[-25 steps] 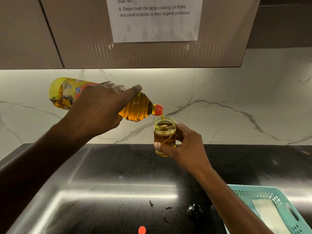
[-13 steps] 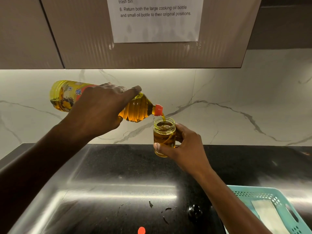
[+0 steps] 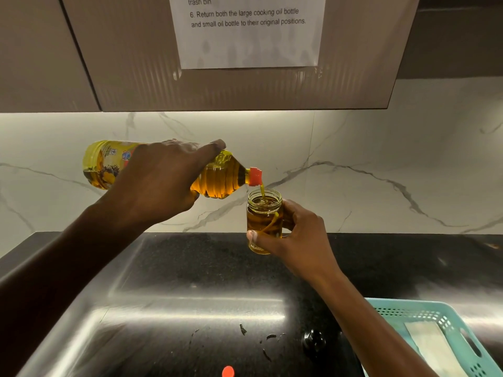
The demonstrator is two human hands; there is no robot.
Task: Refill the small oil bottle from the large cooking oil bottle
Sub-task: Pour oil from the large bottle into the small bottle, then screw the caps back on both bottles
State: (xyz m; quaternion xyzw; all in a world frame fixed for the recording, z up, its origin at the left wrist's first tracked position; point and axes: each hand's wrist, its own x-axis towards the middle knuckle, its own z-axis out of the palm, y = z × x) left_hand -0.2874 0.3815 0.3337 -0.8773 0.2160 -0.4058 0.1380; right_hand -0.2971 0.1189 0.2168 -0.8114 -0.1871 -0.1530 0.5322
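Left hand (image 3: 160,183) grips the large cooking oil bottle (image 3: 217,178) — tipped nearly level, red neck over the small oil bottle (image 3: 264,213). Right hand (image 3: 296,235) wraps the small bottle upright above the dark surface (image 3: 206,257) — an oil stream enters its mouth.

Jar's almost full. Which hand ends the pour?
Left. The left hand holds the tilted large oil bottle, so righting it likely stops the stream. The right hand only steadies the small jar.

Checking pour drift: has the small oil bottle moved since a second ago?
No. The small oil bottle keeps its place against the marble vein behind it, held in the right hand.
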